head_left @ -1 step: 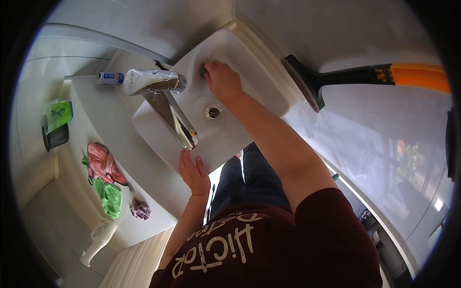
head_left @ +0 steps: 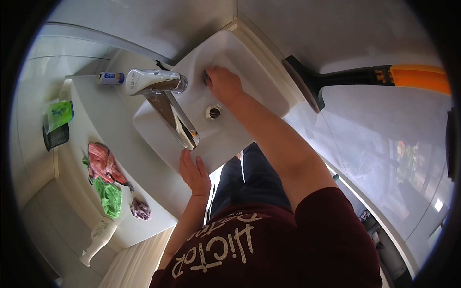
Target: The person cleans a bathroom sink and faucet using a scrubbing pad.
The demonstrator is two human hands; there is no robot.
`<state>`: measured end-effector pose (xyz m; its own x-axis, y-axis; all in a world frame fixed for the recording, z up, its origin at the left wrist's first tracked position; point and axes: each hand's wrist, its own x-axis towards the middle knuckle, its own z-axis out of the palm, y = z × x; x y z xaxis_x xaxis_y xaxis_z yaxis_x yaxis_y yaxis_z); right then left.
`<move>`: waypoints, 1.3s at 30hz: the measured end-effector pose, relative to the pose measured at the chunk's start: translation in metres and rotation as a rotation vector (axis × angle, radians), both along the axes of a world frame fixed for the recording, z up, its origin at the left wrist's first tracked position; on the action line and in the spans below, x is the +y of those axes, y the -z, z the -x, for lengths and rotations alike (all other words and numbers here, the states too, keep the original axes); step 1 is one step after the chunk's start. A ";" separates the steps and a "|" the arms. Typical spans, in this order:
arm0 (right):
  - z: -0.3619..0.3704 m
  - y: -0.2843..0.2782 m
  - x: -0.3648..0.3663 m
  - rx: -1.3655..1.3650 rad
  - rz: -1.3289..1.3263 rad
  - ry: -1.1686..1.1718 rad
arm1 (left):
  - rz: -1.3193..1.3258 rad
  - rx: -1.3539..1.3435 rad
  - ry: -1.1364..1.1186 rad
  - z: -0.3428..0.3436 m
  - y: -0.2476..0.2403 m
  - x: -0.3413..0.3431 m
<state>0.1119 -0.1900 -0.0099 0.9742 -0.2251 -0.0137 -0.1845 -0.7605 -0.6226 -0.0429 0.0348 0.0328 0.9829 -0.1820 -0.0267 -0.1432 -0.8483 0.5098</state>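
Note:
My right hand (head_left: 224, 84) reaches into the white sink (head_left: 259, 89) and presses on the basin's far inner wall. Its fingers are closed around a small dark grey scrubber (head_left: 207, 77), of which only an edge shows. Fingers stretched out, my left hand (head_left: 194, 175) lies on the sink's near left rim, holding nothing. The chrome faucet (head_left: 180, 122) slants over the basin, its spout tip just above my left fingertips. Below my right wrist the round drain hole (head_left: 213, 112) is in view.
On the counter (head_left: 110, 120) to the left lie a blue and white can (head_left: 110, 78), a pink cloth (head_left: 102, 161), a green cloth (head_left: 109, 198) and a crumpled greyish cloth (head_left: 140, 210). A white bottle (head_left: 98, 240) is nearby. An orange-handled squeegee (head_left: 355, 76) juts in at the right.
My right hand and the scrubber have shifted slightly nearer along the basin wall, and less of the scrubber shows. My left hand stays in place.

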 end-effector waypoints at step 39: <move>0.014 0.028 -0.021 0.298 0.672 -0.168 | 0.022 0.002 -0.038 0.000 -0.005 0.006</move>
